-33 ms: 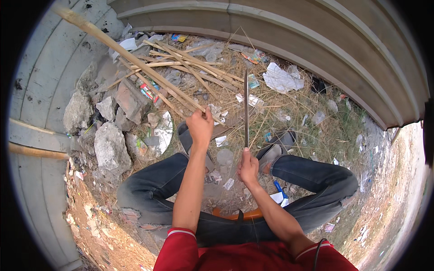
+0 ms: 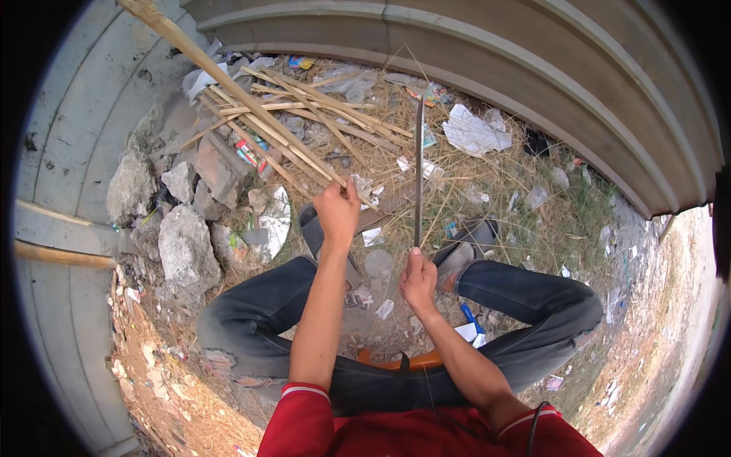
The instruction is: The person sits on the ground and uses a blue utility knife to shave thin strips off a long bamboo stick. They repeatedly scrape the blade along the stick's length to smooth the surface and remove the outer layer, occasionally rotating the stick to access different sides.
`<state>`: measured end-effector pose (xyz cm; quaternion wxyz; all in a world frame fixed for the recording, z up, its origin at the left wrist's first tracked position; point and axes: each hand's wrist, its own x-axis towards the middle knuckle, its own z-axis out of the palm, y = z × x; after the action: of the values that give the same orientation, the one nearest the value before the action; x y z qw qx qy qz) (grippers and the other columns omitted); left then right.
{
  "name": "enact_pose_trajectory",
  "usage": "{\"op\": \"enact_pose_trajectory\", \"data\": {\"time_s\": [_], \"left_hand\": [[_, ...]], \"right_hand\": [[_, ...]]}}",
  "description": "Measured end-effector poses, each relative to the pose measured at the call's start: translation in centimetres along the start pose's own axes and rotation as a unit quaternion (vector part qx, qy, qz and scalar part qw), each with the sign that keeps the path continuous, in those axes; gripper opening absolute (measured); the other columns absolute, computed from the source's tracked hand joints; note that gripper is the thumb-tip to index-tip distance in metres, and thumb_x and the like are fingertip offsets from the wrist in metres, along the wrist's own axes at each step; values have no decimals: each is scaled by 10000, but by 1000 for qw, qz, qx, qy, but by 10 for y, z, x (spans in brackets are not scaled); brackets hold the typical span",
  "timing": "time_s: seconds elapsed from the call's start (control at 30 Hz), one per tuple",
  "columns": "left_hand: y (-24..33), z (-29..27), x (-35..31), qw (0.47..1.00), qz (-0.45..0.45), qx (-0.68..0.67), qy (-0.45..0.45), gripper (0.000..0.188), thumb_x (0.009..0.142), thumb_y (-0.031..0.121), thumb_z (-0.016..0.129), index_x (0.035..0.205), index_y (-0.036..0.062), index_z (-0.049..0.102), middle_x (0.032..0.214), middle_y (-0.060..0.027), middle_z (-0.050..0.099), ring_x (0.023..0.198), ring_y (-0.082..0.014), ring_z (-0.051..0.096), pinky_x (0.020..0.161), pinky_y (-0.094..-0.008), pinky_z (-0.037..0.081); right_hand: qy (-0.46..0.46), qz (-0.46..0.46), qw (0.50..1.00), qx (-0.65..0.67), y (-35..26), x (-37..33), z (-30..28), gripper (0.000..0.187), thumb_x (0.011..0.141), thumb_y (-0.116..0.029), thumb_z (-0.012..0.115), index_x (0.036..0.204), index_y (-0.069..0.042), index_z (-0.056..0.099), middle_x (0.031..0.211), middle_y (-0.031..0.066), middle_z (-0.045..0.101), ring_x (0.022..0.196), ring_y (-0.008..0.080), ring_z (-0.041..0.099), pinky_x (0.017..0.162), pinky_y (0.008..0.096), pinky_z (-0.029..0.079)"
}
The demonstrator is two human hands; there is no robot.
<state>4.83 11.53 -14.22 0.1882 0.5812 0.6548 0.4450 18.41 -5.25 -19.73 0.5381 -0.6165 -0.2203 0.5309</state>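
Observation:
My left hand (image 2: 337, 212) is closed around the near end of a long bamboo strip (image 2: 228, 84), which slants up to the far left, over other strips. In my right hand (image 2: 418, 280) is the lower end of a long, narrow dark blade (image 2: 418, 175), like a machete, pointing away from me nearly upright in the view. My fingers hide its handle. The strip and the blade are apart. Beyond my left hand lies a loose pile of split bamboo strips (image 2: 327, 107) on dry grass.
Rough stone chunks (image 2: 186, 247) stand at the left. A corrugated metal wall (image 2: 472, 38) curves along the far side; grey panels (image 2: 61, 152) close the left. White paper (image 2: 476, 131) and litter cover the ground. An orange seat (image 2: 422, 361) shows between my legs; a blue object (image 2: 470, 316) lies near the right knee.
The bamboo strip's far end has swung to the right, closer over the pile. The blade's tip has shifted slightly right and away from me. Both hands stay nearly in place.

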Motion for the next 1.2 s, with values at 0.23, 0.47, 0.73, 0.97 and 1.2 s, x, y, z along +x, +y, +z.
{"op": "enact_pose_trajectory", "data": {"time_s": [0.23,0.47,0.73,0.97,1.2], "left_hand": [[0,1,-7,1000,4,-15,1,159,901,88,706,1014,-11,759,707,-209,711,641,-289,735,615,-366,555],[-1,-5,9,991,40,-61,-115,106,904,39,700,991,44,759,675,-185,674,573,-298,655,591,-372,507],[5,-8,7,989,70,9,-132,88,893,54,723,974,64,757,718,-151,692,594,-259,667,593,-361,513],[25,-11,14,984,61,13,-169,87,893,43,710,959,46,767,681,-205,647,573,-336,615,583,-395,476],[17,-6,24,982,51,-14,-181,82,898,64,718,950,51,781,649,-179,642,531,-279,592,567,-383,466]], "right_hand": [[55,299,945,-121,74,-6,-12,598,1031,-505,532,689,-17,563,592,63,554,433,216,500,429,381,394],[-23,-20,996,-89,3,35,-7,561,1045,-487,510,696,-49,523,577,23,510,482,134,484,446,334,379],[-54,-100,990,84,-59,-17,8,530,1057,-497,473,799,-35,493,591,30,456,465,104,431,426,260,337],[-26,-70,997,-23,-18,-19,0,518,1057,-455,504,727,-56,500,591,40,472,497,119,462,446,334,394],[-6,356,934,-21,56,16,-25,624,990,-645,491,757,-67,504,556,43,445,427,164,436,418,328,391]]}}
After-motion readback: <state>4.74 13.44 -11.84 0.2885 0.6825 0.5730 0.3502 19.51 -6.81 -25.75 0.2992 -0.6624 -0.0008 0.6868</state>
